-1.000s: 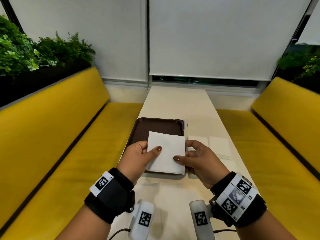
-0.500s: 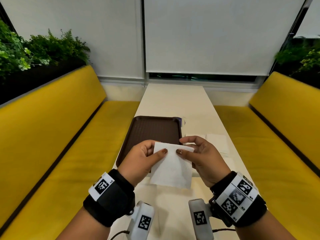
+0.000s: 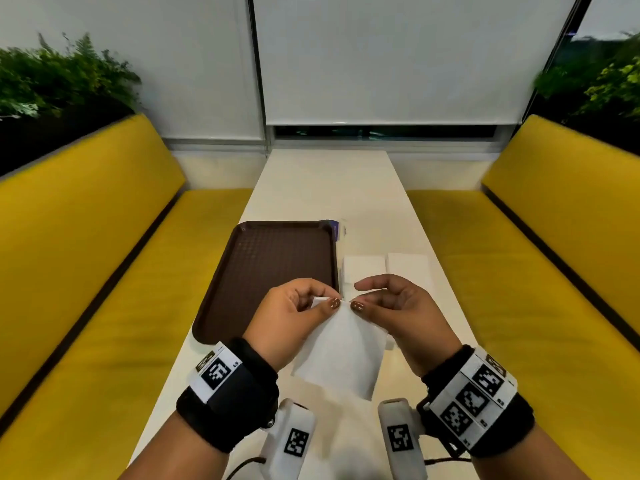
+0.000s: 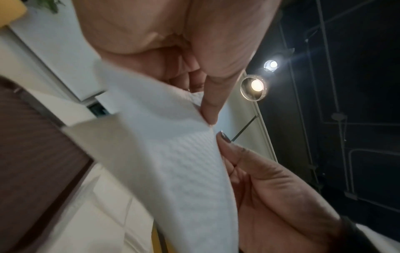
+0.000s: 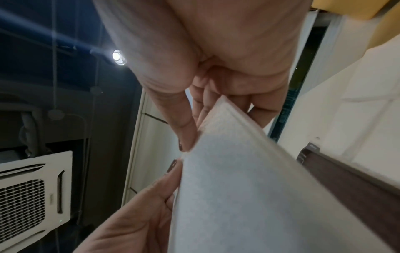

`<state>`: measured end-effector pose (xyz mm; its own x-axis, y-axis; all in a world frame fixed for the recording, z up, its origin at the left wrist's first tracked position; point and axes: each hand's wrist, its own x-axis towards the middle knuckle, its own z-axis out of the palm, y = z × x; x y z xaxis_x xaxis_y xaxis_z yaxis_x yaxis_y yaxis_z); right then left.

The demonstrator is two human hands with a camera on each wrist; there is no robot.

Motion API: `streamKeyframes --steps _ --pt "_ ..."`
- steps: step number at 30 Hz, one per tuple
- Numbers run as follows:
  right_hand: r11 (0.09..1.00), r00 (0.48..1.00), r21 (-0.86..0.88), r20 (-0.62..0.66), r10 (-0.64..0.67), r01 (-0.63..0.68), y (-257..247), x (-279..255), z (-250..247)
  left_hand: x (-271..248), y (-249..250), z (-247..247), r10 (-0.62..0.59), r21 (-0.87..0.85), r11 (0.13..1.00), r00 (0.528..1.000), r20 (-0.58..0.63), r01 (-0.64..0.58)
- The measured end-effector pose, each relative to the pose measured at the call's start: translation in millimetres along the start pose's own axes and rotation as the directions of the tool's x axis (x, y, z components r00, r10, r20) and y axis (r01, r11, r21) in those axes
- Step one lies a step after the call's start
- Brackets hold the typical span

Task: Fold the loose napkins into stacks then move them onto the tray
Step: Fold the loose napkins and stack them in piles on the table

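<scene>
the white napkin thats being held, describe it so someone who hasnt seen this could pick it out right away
On the long white table between the yellow benches, look just right of the dark brown plastic tray. The white paper napkin hangs above the near end, its top edge pinched by the left hand and right hand. Unlike the flat folded white napkins lying beyond, it is lifted and hanging.

I see a long white worktop (image 3: 329, 188) extending ahead of the hands to a window with lowered white roller blinds (image 3: 391, 57). Yellow upholstered benches (image 3: 86, 237) flank both sides. Green plants (image 3: 62, 81) stand behind each backrest. Overhead: dark ceiling, round lamps (image 4: 255, 85), ceiling air-conditioning unit (image 5: 32, 196).
</scene>
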<state>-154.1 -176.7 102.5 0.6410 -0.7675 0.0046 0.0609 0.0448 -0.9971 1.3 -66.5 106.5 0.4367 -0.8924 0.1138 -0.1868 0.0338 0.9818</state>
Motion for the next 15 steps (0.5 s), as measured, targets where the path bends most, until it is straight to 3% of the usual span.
streamKeyframes --steps 11,15 --pt "0.986 0.985 0.100 -0.103 0.142 -0.131 47 16 -91 46 -38 60 -0.254 -0.219 0.943 0.967 0.017 0.251" --pt "0.933 0.943 0.145 -0.007 0.333 -0.328 67 17 -115 60 -56 84 -0.315 -0.244 0.919 0.949 0.015 0.309"
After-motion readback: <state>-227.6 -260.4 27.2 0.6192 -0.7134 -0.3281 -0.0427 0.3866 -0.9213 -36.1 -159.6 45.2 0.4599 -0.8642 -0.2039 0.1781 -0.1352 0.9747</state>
